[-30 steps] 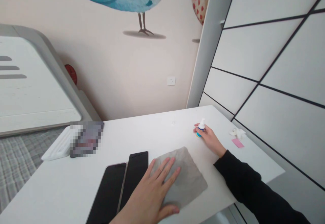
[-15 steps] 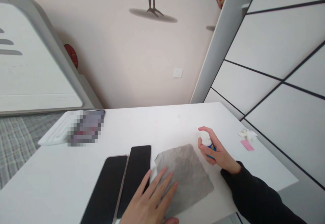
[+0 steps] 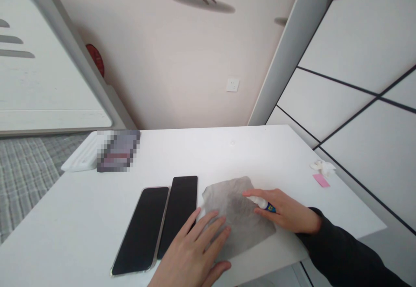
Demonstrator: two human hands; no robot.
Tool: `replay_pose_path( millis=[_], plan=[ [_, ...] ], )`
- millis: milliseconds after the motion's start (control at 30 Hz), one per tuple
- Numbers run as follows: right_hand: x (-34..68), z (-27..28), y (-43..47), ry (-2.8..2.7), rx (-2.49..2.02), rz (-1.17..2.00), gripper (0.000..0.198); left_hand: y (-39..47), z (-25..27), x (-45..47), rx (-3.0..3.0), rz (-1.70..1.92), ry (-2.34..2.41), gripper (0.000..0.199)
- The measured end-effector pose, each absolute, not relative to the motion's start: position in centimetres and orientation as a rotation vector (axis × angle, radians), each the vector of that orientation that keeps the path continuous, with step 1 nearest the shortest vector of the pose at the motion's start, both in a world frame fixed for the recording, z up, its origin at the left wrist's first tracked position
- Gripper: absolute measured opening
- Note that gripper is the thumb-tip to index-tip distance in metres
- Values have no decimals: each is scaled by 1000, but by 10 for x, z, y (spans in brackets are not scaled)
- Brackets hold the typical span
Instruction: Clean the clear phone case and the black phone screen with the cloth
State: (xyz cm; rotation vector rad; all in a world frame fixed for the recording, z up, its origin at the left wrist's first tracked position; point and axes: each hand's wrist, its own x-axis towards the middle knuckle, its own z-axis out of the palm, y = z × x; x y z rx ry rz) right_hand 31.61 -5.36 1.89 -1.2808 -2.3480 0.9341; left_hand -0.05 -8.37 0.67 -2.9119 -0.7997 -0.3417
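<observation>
A grey cloth lies spread on the white table, with a darker patch in its middle. My left hand rests flat with fingers spread over the cloth's left part. In my right hand is a small spray bottle with a white top and a blue label. The bottle is tipped, its top pointing left over the cloth, and my index finger reaches along its head. Two phones with black screens lie side by side left of the cloth: a left phone in a clear case and a right phone, partly behind my left hand.
At the table's back left lie a white tray-like object and a blurred dark packet. Crumpled white tissue and a pink slip lie near the right edge. A panelled white cabinet stands beside the table.
My right hand has tilted the spray bottle from upright to leftward and brought it over the cloth. My left hand stays on the cloth. The view has tipped slightly downward.
</observation>
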Motion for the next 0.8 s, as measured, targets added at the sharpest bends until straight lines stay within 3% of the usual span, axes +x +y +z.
replay_pose_path(
  millis=[467, 633, 800],
  plan=[
    [323, 3, -49, -2243, -1336, 722, 31, -83, 17, 3, -2959, -372, -796, 46],
    [348, 2, -26, -1958, -1443, 554, 66, -85, 14, -4, -2860, -377, -774, 46],
    [388, -8, 28, -1666, -1421, 423, 34, -84, 4, -36, -2650, -449, -918, 43]
  ],
)
